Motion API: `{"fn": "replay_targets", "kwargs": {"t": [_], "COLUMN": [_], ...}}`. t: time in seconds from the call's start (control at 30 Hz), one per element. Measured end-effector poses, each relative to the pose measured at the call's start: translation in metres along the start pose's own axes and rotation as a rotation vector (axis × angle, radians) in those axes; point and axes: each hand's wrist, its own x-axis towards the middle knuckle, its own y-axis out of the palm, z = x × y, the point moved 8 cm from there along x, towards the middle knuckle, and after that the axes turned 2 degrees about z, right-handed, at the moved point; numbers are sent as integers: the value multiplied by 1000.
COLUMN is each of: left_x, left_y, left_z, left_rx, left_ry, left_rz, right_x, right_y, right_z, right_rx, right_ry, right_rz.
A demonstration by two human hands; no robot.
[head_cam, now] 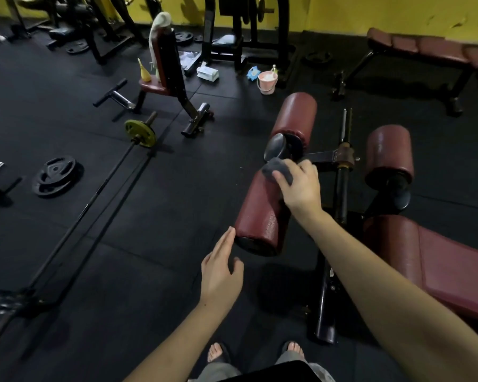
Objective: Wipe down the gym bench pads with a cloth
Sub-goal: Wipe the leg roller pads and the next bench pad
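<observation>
A dark red roller pad (260, 213) of the gym bench lies in the middle of the view. My right hand (300, 186) holds a grey cloth (276, 170) against the pad's far end. My left hand (221, 271) is flat with straight fingers, its fingertips touching the near end of the same pad. A second roller pad (294, 115) sits beyond it and a third (389, 154) to the right. The bench's flat red seat pad (439, 266) lies at the right edge.
A barbell with a yellow plate (140, 132) lies on the black floor to the left, beside a loose black plate (54, 175). A pink bucket (267, 81) stands behind the rollers. Another upright bench (164, 64) and a flat bench (425, 48) stand farther back.
</observation>
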Motion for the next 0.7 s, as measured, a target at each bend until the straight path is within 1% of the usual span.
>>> {"fn": "replay_targets", "kwargs": {"t": [0.03, 0.1, 0.17, 0.23, 0.33, 0.4, 0.43, 0.5, 0.57, 0.6, 0.7], "left_x": [-1, -5, -9, -10, -8, -6, -6, -5, -3, -2, -4], "left_y": [-1, -5, -7, -5, 3, 4, 4, 3, 1, 1, 0], "left_z": [-1, -5, -11, -16, -17, -15, -14, -11, -8, -6, -4], "left_rx": [0, 0, 22, 66, 108, 116, 111, 89, 51, 28, -14], "left_ry": [4, 29, 68, 107, 111, 95, 84, 68, 51, 41, 16], "left_rz": [-5, -33, -54, -40, -5, -3, -2, -4, -8, -6, 2], "right_x": [7, -3, -40, -88, -126, -109, -90, -45, -7, 4, -9], "right_y": [1, -1, -6, -10, -11, -9, -6, -2, 1, 2, 2], "right_z": [-4, 0, 11, 22, 30, 30, 26, 10, -5, -8, 1], "right_rx": [-3, 27, 64, 69, 83, 62, 41, 43, 76, 74, 40], "right_ry": [29, 21, -20, -57, -140, -230, -235, -151, -31, -6, -44], "right_rz": [11, -7, -55, -89, -61, -49, -50, -75, -49, -27, -23]}}
